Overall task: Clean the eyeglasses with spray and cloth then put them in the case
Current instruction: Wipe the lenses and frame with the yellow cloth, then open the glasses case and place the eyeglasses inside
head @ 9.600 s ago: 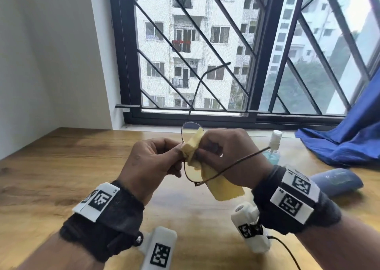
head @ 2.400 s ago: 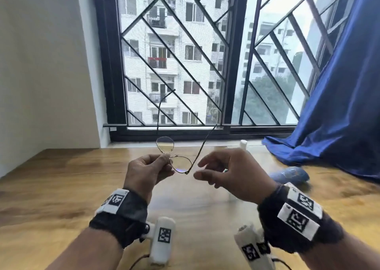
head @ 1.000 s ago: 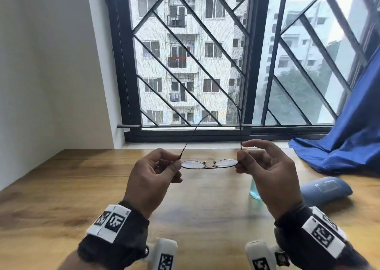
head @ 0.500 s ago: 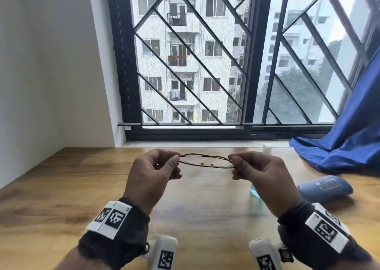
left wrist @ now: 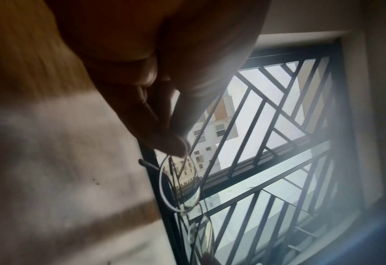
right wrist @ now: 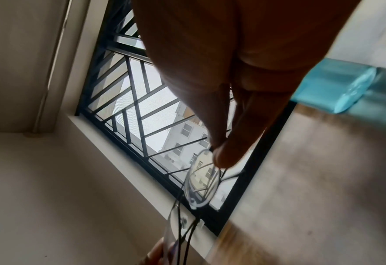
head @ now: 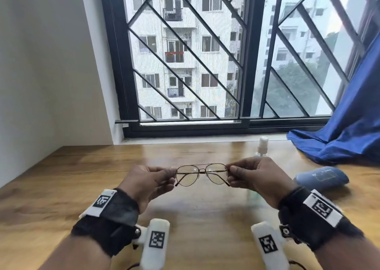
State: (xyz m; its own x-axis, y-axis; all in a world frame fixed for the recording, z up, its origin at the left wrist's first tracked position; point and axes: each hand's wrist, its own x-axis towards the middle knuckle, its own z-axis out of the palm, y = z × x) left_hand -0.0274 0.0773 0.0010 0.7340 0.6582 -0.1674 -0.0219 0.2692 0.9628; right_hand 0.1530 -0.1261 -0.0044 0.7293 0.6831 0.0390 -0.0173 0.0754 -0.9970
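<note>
Eyeglasses with a thin wire frame hang level above the wooden table, lenses facing the person, the left hand pinching one outer rim and the right hand pinching the other, arms folded. They look light, springy and easily bent or smudged, so the rim edges seem the safest hold. A blue case lies shut to the right, near a spray bottle partly hidden behind the right hand; no cloth shows.

I'm seeing black wrist straps wearing white coded tags — white camera pods hanging just beneath each strap.
</note>
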